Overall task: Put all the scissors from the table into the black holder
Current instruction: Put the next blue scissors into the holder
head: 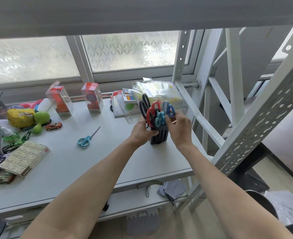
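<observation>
Frosted window (130,50), grey table (90,163), metal shelving (256,128)

Black holder (159,135): matt slotted plastic. Scissors on the table (87,139): smooth teal plastic handles, bright bare metal blades. Table (90,163): smooth pale grey top with a matt finish; shelf upright (262,118): white-painted perforated metal.

No legible txt; print on cream box (24,158) too blurry.

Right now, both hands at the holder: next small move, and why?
Probably lower the blue-handled scissors in the right hand down into the black holder, which the left hand steadies. Their handles sit higher than the others. After that, one teal-handled pair remains on the table.
</observation>
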